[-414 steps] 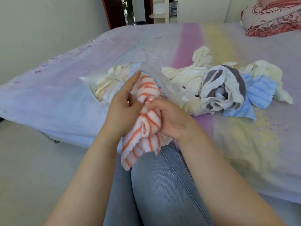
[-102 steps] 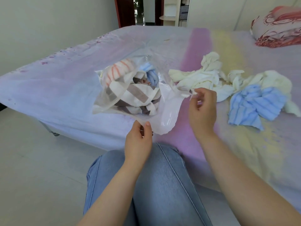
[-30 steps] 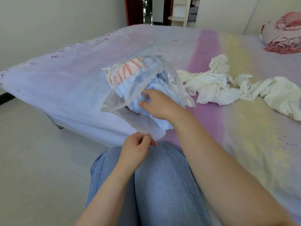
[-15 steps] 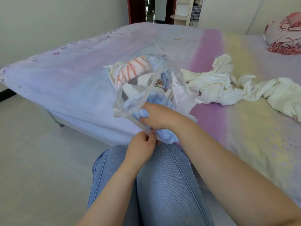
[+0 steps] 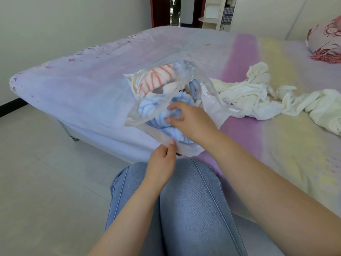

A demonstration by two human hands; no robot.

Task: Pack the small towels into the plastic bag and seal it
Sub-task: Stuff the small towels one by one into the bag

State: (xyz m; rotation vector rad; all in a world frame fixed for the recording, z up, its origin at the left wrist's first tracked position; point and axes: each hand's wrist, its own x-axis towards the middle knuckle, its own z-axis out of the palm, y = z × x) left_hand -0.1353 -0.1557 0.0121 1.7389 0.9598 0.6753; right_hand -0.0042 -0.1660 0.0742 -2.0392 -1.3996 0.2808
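Plastic bag (image 5: pixel 162 78) at frame centre, on the bed (image 5: pixel 88 85) edge, is pinched at its lower lip by the left hand (image 5: pixel 162 163) so the mouth is kept open, while the blue striped towel (image 5: pixel 162 117) is gripped and stuffed in by the right hand (image 5: pixel 191 121); white towels (image 5: pixel 258 97) are left unpacked at right.

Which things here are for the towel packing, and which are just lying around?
For the job:
plastic bag
blue striped towel
orange striped towel
cream towels waiting on the bed
left hand
right hand

Just lying about:
patterned pillow
shelf by the doorway
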